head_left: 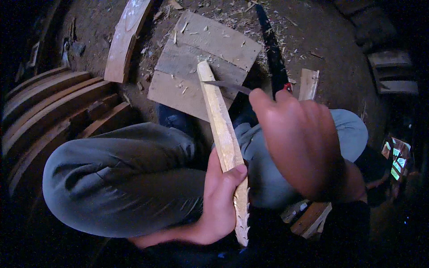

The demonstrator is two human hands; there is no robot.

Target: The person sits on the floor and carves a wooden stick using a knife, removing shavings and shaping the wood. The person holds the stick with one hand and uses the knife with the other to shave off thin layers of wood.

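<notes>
two hands are at work over our knees. our left hand is clamped around a long wooden stick, near its notched lower end, holding it slanted up and away from us. our right hand is closed on a knife, whose blade lies against the stick's upper part. beyond, the stick's tip rests on a flat board on the dirt floor, with a curved plank to the left.

Dirt floor, littered with wood shavings. Lying directly on it: a flat square board, a curved plank, a stack of curved wooden pieces, a black handsaw, and a short wood offcut.
</notes>
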